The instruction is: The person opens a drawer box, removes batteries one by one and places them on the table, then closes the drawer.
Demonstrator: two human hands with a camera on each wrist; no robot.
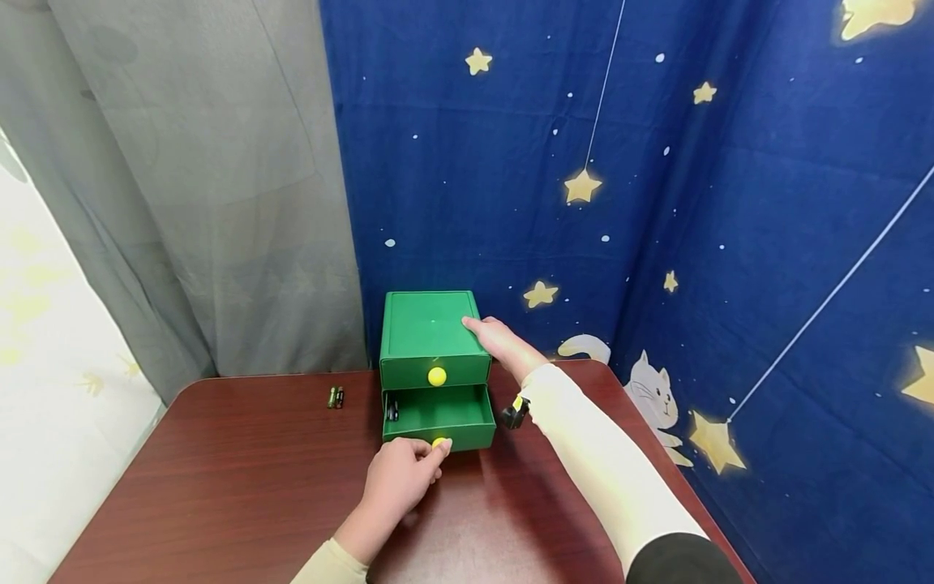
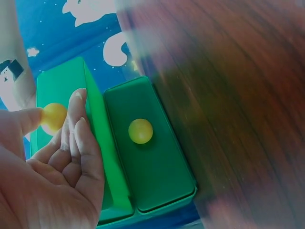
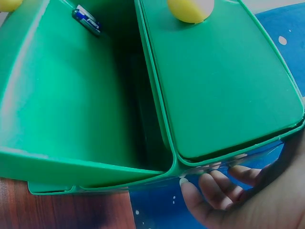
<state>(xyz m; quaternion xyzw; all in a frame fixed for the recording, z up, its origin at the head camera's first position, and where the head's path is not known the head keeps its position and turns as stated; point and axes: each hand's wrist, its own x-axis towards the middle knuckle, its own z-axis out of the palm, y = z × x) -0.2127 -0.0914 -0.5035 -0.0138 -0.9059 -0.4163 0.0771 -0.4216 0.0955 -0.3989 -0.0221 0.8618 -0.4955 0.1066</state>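
Note:
A small green two-drawer cabinet (image 1: 429,328) stands at the back of the table. Its lower drawer (image 1: 470,438) is pulled out, while the upper drawer (image 1: 463,371) is closed. Thumb and forefinger of my left hand (image 1: 401,474) pinch the yellow knob (image 2: 54,118) of the lower drawer. My right hand (image 1: 503,342) grips the cabinet's right side, thumb over the top edge and fingers bent against the side wall. Inside the lower drawer, at its left end, lies a dark blue battery (image 3: 86,20). The upper drawer carries its own yellow knob (image 1: 436,376).
Two small batteries (image 1: 336,397) lie side by side on the brown table (image 1: 241,470), left of the cabinet. Behind the table hang a grey curtain (image 1: 219,203) and a blue star-patterned curtain (image 1: 474,178).

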